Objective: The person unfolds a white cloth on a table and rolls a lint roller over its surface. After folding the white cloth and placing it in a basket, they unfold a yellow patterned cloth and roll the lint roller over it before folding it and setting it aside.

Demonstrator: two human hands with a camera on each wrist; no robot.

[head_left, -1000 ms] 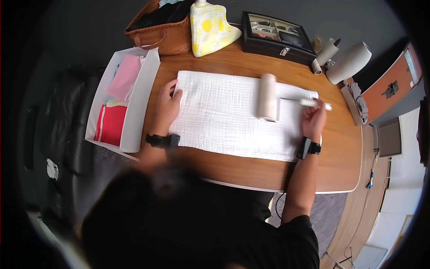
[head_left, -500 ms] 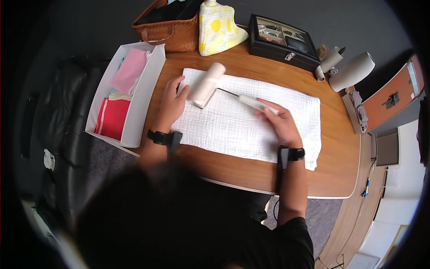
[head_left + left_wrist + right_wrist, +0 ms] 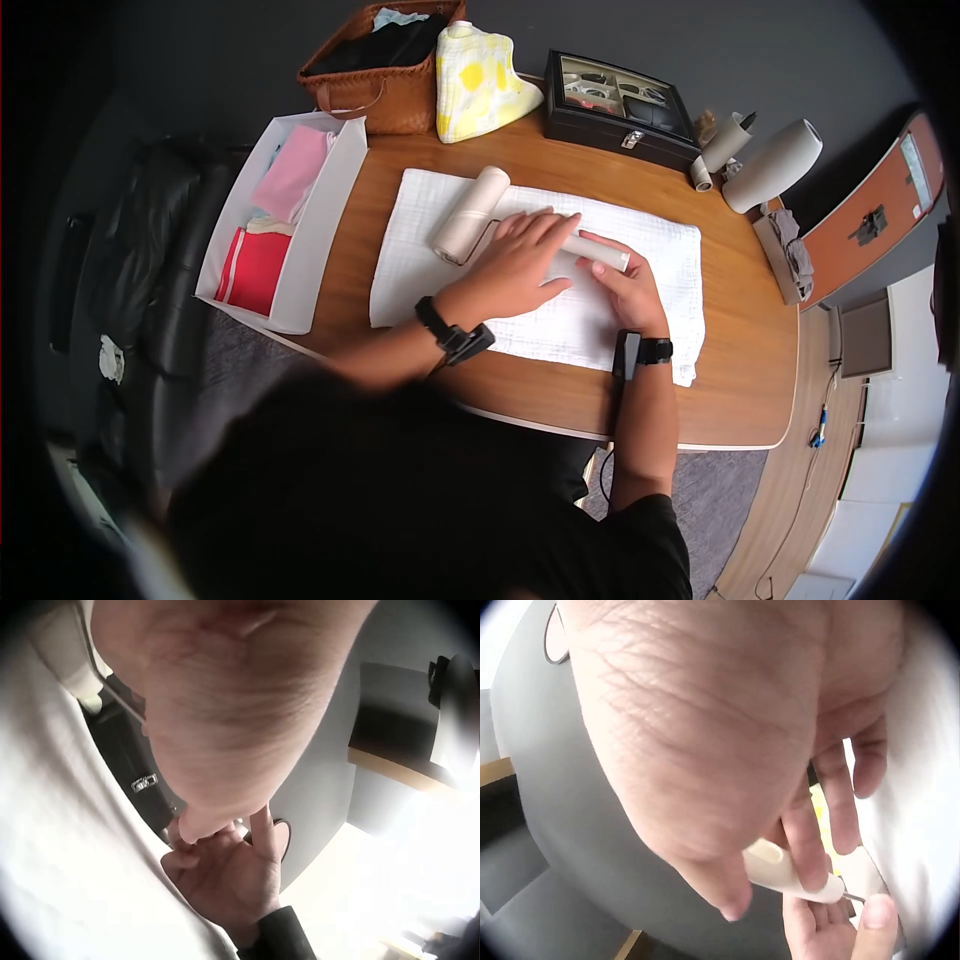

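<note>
A white muslin cloth [image 3: 405,275] lies spread on the wooden table. Over its left part a lint roller [image 3: 472,215] slants, its thin wire frame leading right to a white handle [image 3: 600,252]. My right hand [image 3: 635,295] holds that handle between thumb and fingers, and the right wrist view shows the grip on the handle [image 3: 780,877] up close. My left hand [image 3: 510,268] lies across the wire and the near end of the handle, palm down, fingers stretched out and thumb spread. The palm hides the middle of the roller's frame.
At the left stands a white box [image 3: 318,240] with folded pink and red cloths. Along the back are a brown woven basket [image 3: 385,95], a yellow-spotted cloth [image 3: 480,90] and a black glasses case [image 3: 625,120]. A white vase [image 3: 775,165] and a small box [image 3: 780,255] stand right.
The lint roller has swept from the cloth's right side to its left with my right hand. My left hand has left the cloth's left edge and come over the handle.
</note>
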